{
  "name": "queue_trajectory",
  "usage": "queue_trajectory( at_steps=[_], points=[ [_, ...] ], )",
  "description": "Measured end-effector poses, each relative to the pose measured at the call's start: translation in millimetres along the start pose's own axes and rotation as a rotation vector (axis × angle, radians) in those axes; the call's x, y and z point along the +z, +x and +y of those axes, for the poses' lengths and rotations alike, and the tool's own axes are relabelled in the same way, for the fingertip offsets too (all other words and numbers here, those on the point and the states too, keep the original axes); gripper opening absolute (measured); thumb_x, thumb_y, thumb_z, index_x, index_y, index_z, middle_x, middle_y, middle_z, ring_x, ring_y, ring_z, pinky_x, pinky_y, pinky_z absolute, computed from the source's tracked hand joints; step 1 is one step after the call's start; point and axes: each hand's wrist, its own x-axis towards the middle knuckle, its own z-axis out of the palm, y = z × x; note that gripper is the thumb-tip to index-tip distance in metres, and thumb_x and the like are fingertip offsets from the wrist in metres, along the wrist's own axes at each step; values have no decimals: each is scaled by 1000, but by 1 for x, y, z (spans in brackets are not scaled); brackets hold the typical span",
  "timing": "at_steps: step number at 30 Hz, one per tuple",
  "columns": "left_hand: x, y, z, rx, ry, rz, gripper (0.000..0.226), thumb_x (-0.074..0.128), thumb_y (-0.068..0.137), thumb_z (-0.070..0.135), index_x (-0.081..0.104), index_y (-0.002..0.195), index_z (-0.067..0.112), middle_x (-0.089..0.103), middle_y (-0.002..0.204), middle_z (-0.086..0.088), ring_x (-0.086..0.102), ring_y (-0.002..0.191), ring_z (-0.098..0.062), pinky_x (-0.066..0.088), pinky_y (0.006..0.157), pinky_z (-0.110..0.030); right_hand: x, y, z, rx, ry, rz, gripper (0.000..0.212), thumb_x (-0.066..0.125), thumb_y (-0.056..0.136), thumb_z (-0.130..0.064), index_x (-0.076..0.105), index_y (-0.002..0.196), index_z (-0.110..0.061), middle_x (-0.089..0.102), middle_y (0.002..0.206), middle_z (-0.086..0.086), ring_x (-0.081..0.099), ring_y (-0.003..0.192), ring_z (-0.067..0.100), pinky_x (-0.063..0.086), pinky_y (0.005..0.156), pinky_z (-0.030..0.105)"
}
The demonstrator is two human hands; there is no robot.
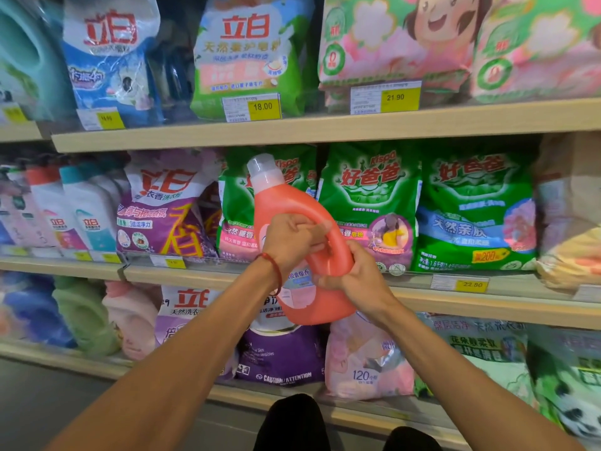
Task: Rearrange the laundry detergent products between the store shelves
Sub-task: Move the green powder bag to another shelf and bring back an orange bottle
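A coral-pink detergent bottle [286, 203] with a translucent cap hangs in the air in front of the middle shelf [507, 289], tilted with its cap up and to the left. My left hand [289, 240], with a red cord on the wrist, grips the top of the bottle's handle. My right hand [354, 276] holds the handle's lower part from the right side. The bottle's label is partly hidden by my left wrist. Behind the bottle stand green detergent powder bags [370, 203].
The top shelf [325, 128] carries blue, green and pink bags with yellow price tags. Small white bottles [87, 209] and a purple bag [166, 206] fill the middle shelf's left. The bottom shelf [58, 356] holds more bags and bottles. My knees show at the frame's bottom.
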Motion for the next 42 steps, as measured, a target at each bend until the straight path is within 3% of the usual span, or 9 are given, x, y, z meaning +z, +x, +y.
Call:
queue_trajectory(
  at_steps=[6, 12, 16, 21, 24, 28, 32, 37, 42],
  points=[
    [-18, -9, -12, 103, 51, 109, 12, 86, 80, 14, 78, 88, 10, 80, 85, -14, 77, 87, -33, 62, 77, -43, 12, -3, 12, 19, 54, 69, 58, 96, 62, -4, 63, 107, -23, 77, 86, -15, 70, 74, -3, 53, 63, 14],
    [-52, -20, -58, 222, 52, 494, 48, 92, 72, 19, 59, 108, 19, 65, 90, 4, 61, 70, 4, 50, 62, -11, 11, -1, 11, 56, 81, 76, 65, 96, 48, -24, 65, 106, -27, 77, 92, -15, 73, 81, 0, 56, 70, 20],
    [-49, -22, -81, -46, -127, 274, 66, 86, 79, 26, 44, 129, 16, 61, 125, -2, 67, 100, -5, 54, 68, -12, 9, 0, 12, 68, 91, 70, 68, 96, 46, -24, 67, 108, -23, 79, 96, -12, 75, 85, 5, 58, 75, 28],
    [-41, -18, -88, -166, -280, 99, 60, 81, 76, 39, 61, 127, 13, 77, 115, -5, 77, 94, -12, 62, 73, -25, 4, -2, 10, 77, 114, 33, 80, 94, 51, -16, 63, 125, -14, 73, 123, 10, 72, 111, 31, 59, 97, 49],
    [-43, -22, -97, -198, -350, 114, 69, 82, 68, 41, 63, 126, 10, 78, 113, -7, 76, 103, -25, 62, 68, -27, -2, 0, 10, 86, 67, -37, 76, 93, 54, -17, 61, 124, -15, 74, 119, 7, 73, 107, 27, 60, 92, 44],
    [-36, -25, -105, -215, -461, 136, 64, 81, 74, 35, 65, 128, 6, 76, 118, -13, 72, 111, -33, 60, 93, -47, -9, 8, -5, 92, 4, -133, 83, 92, 55, -14, 57, 130, -12, 72, 125, 9, 74, 109, 25, 61, 91, 35],
    [-44, -24, -79, -231, -508, 154, 61, 85, 72, 28, 66, 125, 3, 76, 116, -16, 73, 109, -34, 62, 89, -44, -8, 16, -36, 128, -17, -198, 90, 95, 53, -1, 54, 133, -9, 68, 127, 19, 70, 116, 33, 57, 101, 51],
    [-70, -35, -28, -338, -431, 177, 62, 93, 69, 25, 68, 121, 3, 76, 114, -18, 73, 108, -38, 57, 96, -55, -1, 25, -83, 209, -112, -278, 88, 98, 43, -3, 53, 118, -19, 62, 100, 7, 69, 85, 7, 55, 70, 21],
    [-87, -67, 22, -516, -344, 225, 73, 95, 60, 33, 67, 120, 3, 79, 106, -15, 77, 97, -35, 61, 86, -55, 14, 10, -135, 328, -72, -402, 106, 96, 48, 12, 48, 138, -15, 66, 132, 13, 71, 115, 23, 61, 93, 48]
  ],
)
